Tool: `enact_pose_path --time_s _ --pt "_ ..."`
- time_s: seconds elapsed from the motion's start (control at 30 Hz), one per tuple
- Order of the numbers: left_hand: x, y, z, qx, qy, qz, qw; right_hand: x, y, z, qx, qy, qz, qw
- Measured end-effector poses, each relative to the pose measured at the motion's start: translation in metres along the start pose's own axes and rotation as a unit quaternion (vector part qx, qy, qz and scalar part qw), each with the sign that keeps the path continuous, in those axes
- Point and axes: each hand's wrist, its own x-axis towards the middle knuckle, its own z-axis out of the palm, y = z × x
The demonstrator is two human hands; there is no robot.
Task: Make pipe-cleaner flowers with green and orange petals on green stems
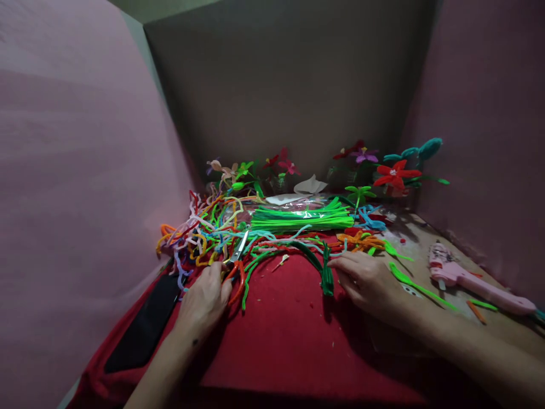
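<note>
My left hand [205, 296] is at the left of the red cloth, its fingers curled at the orange handles of a pair of scissors [240, 250]. The blades point up and away, into a heap of coloured pipe cleaners [200, 227]. My right hand [361, 277] pinches a small bundle of folded dark green pipe cleaners [327, 278] by its right side. Its fingertips are partly hidden. Between the hands, bent green pipe cleaners [251, 264] arch over the cloth.
A clear packet of green pipe cleaners [302, 217] lies behind. Pipe-cleaner flowers [397, 174] stand at the back. On the right is a pink glue gun [477, 281] on a board [511, 329]; a black phone [145, 326] lies left. Pink panels [80, 170] flank the table.
</note>
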Motion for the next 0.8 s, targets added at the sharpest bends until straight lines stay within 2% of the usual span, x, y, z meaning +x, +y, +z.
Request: enact_pose_path --time_s 0.17,0.37,0.5,0.67,0.8 --pt "-0.012 -0.007 -0.011 -0.073 -0.056 0.027 0.995 0.023 0.012 -0.001 -0.025 -0.021 0.041 0.999" --pt "-0.021 -0.013 -0.015 0.001 -0.072 -0.025 0.997 0.068 0.037 0.018 -0.089 -0.082 0.069 0.99" --pt "-0.013 -0.009 -0.014 0.062 -0.041 -0.024 0.997 0.089 0.041 0.035 -0.098 -0.104 0.049 0.989" --pt "0.012 -0.009 -0.004 0.134 -0.007 -0.026 0.991 0.096 0.04 0.044 -0.109 -0.14 0.023 0.984" --pt "0.028 -0.012 0.0 0.176 0.052 0.042 0.982 0.093 0.043 0.043 -0.12 -0.166 0.008 0.979"
